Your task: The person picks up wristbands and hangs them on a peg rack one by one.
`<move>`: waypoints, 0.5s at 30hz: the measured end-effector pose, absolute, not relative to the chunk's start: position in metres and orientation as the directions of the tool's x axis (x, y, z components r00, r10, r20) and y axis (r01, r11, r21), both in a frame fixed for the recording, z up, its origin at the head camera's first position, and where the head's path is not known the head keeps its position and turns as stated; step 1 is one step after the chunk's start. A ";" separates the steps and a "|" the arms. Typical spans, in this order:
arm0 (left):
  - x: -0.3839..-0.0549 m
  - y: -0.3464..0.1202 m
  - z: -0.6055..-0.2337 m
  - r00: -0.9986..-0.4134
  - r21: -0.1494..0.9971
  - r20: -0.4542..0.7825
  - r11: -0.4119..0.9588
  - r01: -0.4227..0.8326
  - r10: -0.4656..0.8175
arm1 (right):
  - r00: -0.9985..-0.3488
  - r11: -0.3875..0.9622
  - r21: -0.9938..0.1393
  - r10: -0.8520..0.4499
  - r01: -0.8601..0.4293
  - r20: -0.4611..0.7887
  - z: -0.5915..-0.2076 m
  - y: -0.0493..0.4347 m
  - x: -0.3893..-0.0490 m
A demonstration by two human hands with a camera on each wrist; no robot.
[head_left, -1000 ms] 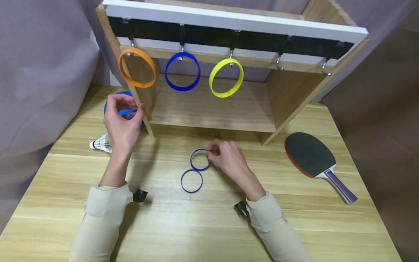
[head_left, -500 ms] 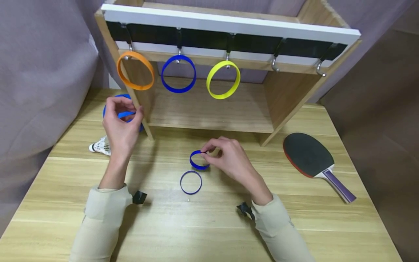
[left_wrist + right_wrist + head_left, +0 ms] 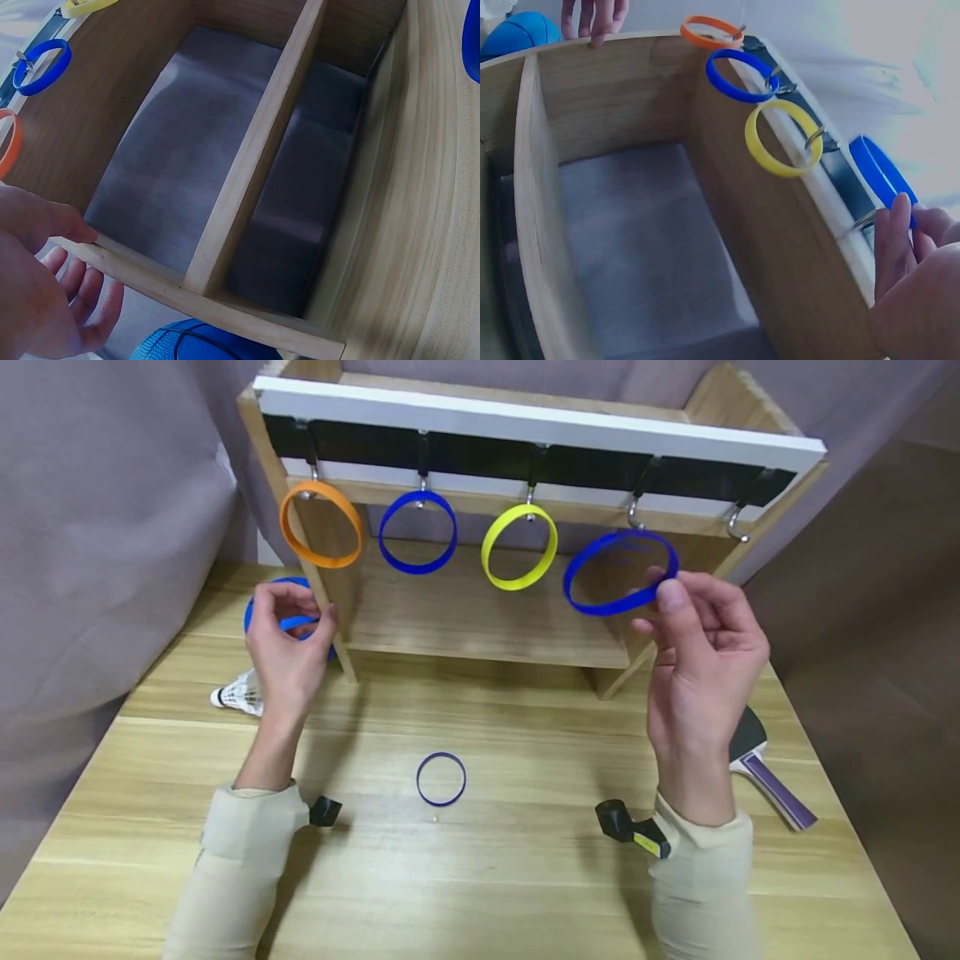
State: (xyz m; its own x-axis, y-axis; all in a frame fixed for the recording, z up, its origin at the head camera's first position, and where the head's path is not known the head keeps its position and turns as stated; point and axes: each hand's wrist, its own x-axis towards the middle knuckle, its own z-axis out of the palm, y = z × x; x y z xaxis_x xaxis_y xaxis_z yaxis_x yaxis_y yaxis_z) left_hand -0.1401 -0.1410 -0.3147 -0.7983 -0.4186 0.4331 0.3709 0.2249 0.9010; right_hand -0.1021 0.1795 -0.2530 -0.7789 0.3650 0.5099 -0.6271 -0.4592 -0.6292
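My right hand (image 3: pixel 705 652) pinches a blue wristband (image 3: pixel 618 606) between thumb and fingers, just below and in front of the fourth hook (image 3: pixel 637 514). In the right wrist view the same blue band (image 3: pixel 881 174) is tilted beside the hook rail, apart from the hook. My left hand (image 3: pixel 288 647) grips the left side panel of the wooden shelf (image 3: pixel 487 635); the left wrist view has its thumb on one face of the panel (image 3: pixel 142 281) and its fingers on the other. Orange (image 3: pixel 320 524), blue (image 3: pixel 417 532) and yellow (image 3: pixel 519 547) wristbands hang on the first three hooks.
Another blue wristband (image 3: pixel 441 779) lies on the table (image 3: pixel 487 877). A bare fifth hook (image 3: pixel 737 524) is at the right end. A shuttlecock (image 3: pixel 240 693) and a blue ball (image 3: pixel 251 610) sit left of the shelf, a table tennis paddle (image 3: pixel 772 789) at right, partly behind my right arm.
My right hand has picked a blue wristband off the table and carried it up and right to the fourth hook. My left hand has stayed on the side panel.
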 end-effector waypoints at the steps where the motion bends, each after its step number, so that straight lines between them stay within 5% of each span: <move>1: -0.140 -0.141 -0.315 -0.798 0.901 0.433 0.228 0.369 -0.419 | -0.775 -0.475 -0.612 0.391 -0.632 0.496 -0.251 0.182 -0.106; 15: -0.142 -0.142 -0.316 -0.797 0.900 0.436 0.228 0.372 -0.417 | -0.813 -0.443 -0.691 0.427 -0.571 0.397 -0.265 0.191 -0.128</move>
